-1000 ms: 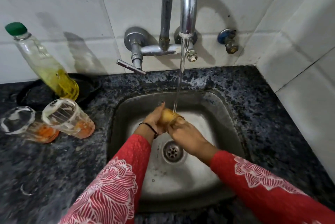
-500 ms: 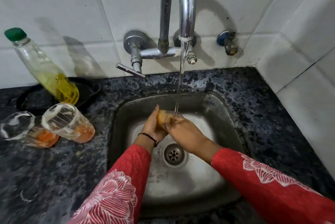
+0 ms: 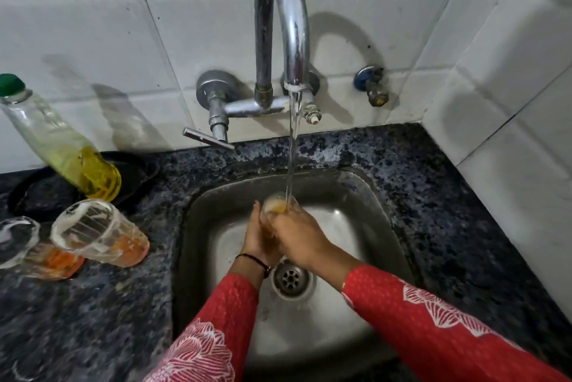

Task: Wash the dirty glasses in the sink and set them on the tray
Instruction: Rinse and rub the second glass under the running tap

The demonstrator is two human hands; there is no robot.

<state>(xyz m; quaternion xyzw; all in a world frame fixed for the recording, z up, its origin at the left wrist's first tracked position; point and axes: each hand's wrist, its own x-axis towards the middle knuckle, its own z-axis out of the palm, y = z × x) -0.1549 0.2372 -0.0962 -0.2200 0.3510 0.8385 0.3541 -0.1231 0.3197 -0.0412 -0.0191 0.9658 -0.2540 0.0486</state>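
A small glass [image 3: 275,204] with orange residue stands upright under the running tap water [image 3: 293,146], over the steel sink [image 3: 365,196]. My left hand [image 3: 256,236] wraps its left side and my right hand [image 3: 298,236] covers its front, so only the rim shows. Two more dirty glasses with orange dregs stand on the counter to the left: one nearer the sink [image 3: 99,233], the other [image 3: 28,248] at the frame's left edge. A dark round tray [image 3: 136,171] sits behind them.
A chrome gooseneck tap [image 3: 281,26] with a lever handle [image 3: 205,138] juts from the tiled wall. A bottle of yellow liquid with a green cap [image 3: 62,146] stands on the tray. A small valve [image 3: 373,89] is on the wall. The sink drain [image 3: 291,279] is below my wrists.
The glass has turned from tilted sideways to mouth-up under the stream, and my hands shifted slightly around it. The view has tipped down a little.
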